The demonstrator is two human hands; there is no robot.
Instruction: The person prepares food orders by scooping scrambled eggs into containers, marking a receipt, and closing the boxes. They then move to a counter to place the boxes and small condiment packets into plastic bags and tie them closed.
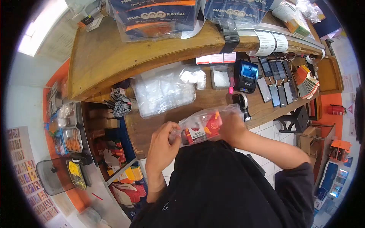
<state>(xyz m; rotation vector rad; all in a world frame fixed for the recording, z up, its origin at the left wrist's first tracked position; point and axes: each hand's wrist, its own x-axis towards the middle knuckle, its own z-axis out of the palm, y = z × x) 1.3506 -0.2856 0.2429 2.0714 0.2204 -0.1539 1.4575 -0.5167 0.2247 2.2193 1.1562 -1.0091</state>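
Note:
A clear plastic bag with a red printed food packet inside lies at the near edge of the wooden counter, against my dark shirt. Lettering on a white patch of the packet faces up. My left hand pinches the bag's left end between thumb and fingers. At its right end, my right hand is closed on the plastic; motion blurs it and its fingertips are hidden. Just beyond that hand stands a black tape dispenser.
A stack of clear plastic bags lies on the counter beyond my hands. A blue-black printer, a clear tray and several phones stand to the right. A raised wooden shelf overhangs the back.

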